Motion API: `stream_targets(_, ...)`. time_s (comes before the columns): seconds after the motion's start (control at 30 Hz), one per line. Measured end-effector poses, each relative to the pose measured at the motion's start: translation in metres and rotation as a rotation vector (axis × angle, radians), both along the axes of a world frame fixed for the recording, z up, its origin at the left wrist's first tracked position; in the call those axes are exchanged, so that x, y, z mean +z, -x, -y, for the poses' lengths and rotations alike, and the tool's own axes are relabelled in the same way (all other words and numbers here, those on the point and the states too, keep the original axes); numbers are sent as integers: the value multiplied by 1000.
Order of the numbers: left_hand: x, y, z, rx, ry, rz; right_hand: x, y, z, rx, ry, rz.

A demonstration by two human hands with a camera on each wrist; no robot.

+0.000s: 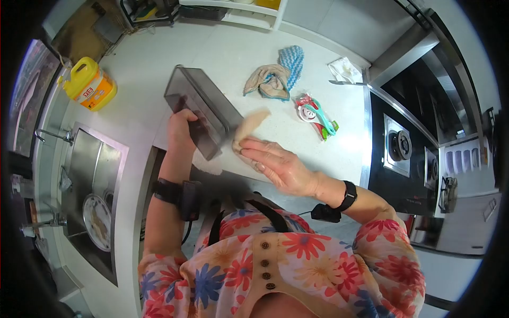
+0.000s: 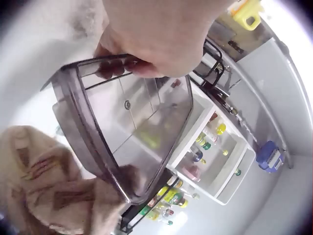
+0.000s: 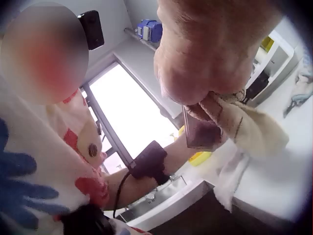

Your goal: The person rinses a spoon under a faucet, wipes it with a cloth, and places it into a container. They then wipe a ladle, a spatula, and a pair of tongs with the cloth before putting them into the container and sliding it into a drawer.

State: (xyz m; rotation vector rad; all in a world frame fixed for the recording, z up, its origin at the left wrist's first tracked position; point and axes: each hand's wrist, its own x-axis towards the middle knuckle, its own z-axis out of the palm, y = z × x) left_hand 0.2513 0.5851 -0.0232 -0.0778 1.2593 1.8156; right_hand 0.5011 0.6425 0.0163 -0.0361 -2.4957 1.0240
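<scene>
A grey see-through rectangular box [image 1: 204, 106] is held tilted above the counter by the left hand [image 1: 182, 130], whose fingers grip its long side. In the left wrist view the left hand [image 2: 156, 36] has its fingertips over the rim of the box [image 2: 88, 122]. The right hand [image 1: 286, 168] holds a beige cloth [image 1: 249, 127] against the near right end of the box. From the right wrist view, the cloth [image 3: 254, 127] hangs out from under the right hand [image 3: 208, 54], beside the box [image 3: 201, 132].
On the counter [image 1: 212, 47] lie a beige and blue cloth [image 1: 270, 79], a turquoise-handled peeler [image 1: 321, 116] on a red packet, and a knife [image 1: 347, 83] by a white cloth. A yellow jug [image 1: 91, 85] stands left, above the sink [image 1: 90, 175]. The stove [image 1: 397, 143] is right.
</scene>
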Motion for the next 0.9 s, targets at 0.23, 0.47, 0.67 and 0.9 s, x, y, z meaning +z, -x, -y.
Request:
stream_targets(0.23,-1,-11,-9,-99,-126,-28,-36,9,-45,-242,305,319)
stream_targets(0.47,10,-44,-23,-46,-311,-54,-27,15,-56,-267,979,125)
stream_targets(0.67,15,-59,-31,-182,-368,-46,-21,3,-72,-398,1127,25)
stream_targets(0.9,7,-27,-77,-193,-251,-51,-24,4,-95,-480,983,48)
